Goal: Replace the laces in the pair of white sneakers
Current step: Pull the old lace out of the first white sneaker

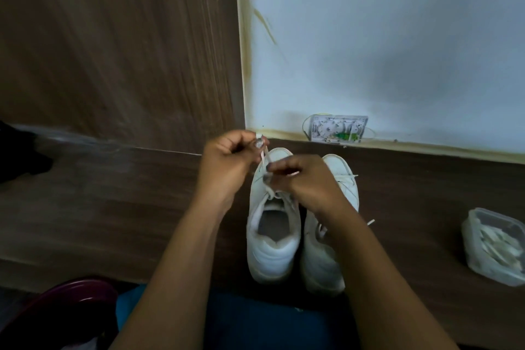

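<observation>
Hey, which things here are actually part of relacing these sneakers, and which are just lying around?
In the job: left sneaker, right sneaker, and the lace, pinched by left hand and right hand.

Lying about: plastic container (contents unclear), wall box, dark object far left, maroon rim at bottom left.

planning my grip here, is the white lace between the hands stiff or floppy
Probably floppy: the lace looks straight only where the left hand and right hand pinch it taut. Likely light too; a loose end lies flat beside the right sneaker.
</observation>
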The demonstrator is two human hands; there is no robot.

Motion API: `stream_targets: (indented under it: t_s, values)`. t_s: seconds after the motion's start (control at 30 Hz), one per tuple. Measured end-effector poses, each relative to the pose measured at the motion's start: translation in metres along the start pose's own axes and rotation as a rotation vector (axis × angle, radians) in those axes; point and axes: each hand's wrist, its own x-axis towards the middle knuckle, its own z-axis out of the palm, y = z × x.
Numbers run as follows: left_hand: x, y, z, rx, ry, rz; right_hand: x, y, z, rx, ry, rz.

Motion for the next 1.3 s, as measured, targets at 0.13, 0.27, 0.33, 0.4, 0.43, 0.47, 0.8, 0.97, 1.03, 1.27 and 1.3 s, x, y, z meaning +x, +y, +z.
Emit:
stream_targets:
  t_s: [0.13, 0.27, 0.33, 0.4, 0.43, 0.47, 0.8, 0.97, 1.03, 1.27, 1.3]
  values:
    - [-0.001, -0.002, 0.004, 0.036, -0.069, 0.016, 0.002, 0.008, 0.011, -0.45, 0.022, -0.199]
    - [-0.001, -0.019, -0.01, 0.263, -0.262, -0.206, 0.004, 0.002, 0.008, 0.016, 0.327, -0.193]
    - [-0.004, -0.026, -0.014, 0.421, -0.407, -0.17, 0.006, -0.001, 0.006, 0.218, 0.409, -0.132]
    - [-0.005, -0.029, -0.01, 0.463, -0.38, -0.111, 0.007, -0.005, 0.005, 0.313, 0.4, -0.063]
    - [-0.006, -0.026, -0.007, 0.409, -0.331, -0.119, 0.007, -0.005, 0.004, 0.329, 0.382, -0.048]
    - [-0.005, -0.023, -0.005, 0.306, -0.265, -0.146, 0.006, -0.005, 0.001, 0.316, 0.357, -0.042]
    - [-0.002, -0.021, -0.008, 0.777, -0.127, -0.248, 0.001, 0.009, -0.012, -0.622, -0.05, 0.02]
    - [-0.007, -0.016, -0.004, 0.632, -0.391, 0.008, 0.001, 0.012, -0.016, -0.456, -0.028, 0.05]
    - [-0.01, -0.016, 0.002, 0.7, -0.453, 0.006, 0.0, 0.009, -0.017, -0.374, -0.089, 0.014]
    - [-0.002, -0.019, 0.005, 1.017, -0.257, 0.09, -0.002, 0.006, -0.027, -0.315, -0.078, 0.116]
    - [-0.002, -0.02, 0.005, 1.032, -0.253, 0.099, -0.001, 0.007, -0.025, -0.396, -0.066, 0.082]
